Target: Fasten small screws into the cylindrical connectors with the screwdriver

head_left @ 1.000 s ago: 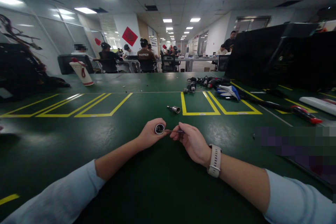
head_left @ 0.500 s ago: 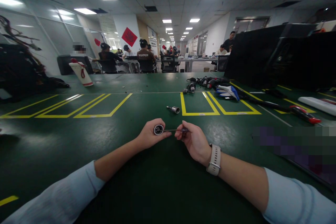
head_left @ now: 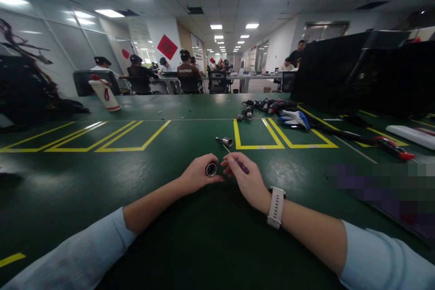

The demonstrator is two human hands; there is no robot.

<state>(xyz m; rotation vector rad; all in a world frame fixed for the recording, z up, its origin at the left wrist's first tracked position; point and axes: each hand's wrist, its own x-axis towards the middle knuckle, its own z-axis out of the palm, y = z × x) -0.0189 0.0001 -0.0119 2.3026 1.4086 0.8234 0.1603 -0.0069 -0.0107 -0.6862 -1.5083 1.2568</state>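
- Dark equipment with loose cables [head_left: 30, 84], 10 o'clock from the hands (12 being straight ahead): at the left border of the view.
- White cup, red strap [head_left: 103, 94], between 10 and 11 o'clock: tilted in view, near the counter's far edge.
- Yellow tape outlines, left set [head_left: 119, 150], 10 o'clock: near sides closed.
- Counter [head_left: 142, 174], green: bare surface from the left tape to the left wrist, room for sideways movement.
- Left hand [head_left: 196, 174]: grip closed around a short cylinder [head_left: 211, 169], its rimmed, hollow end facing the wearer.
- Metal fitting, dark shank [head_left: 228, 142], 12 o'clock: lying down, its open end near the right-hand tape.
- Right hand [head_left: 250, 182]: grip pinched on the purple handle of a thin tool [head_left: 244, 168], shaft aimed at 11 o'clock, tip just beside the fitting; contact cannot be told. A narrow gap parts the two hands.
- Black parts, clustered [head_left: 261, 106], 1 o'clock: beyond the right-hand tape.
- Glove, white and blue [head_left: 295, 119], between 1 and 2 o'clock: beside the cluster.
- Red-and-black handle [head_left: 395, 149], between 2 and 3 o'clock: limits reach rightward.
- White bar [head_left: 412, 136], same bearing: just beyond the handle.
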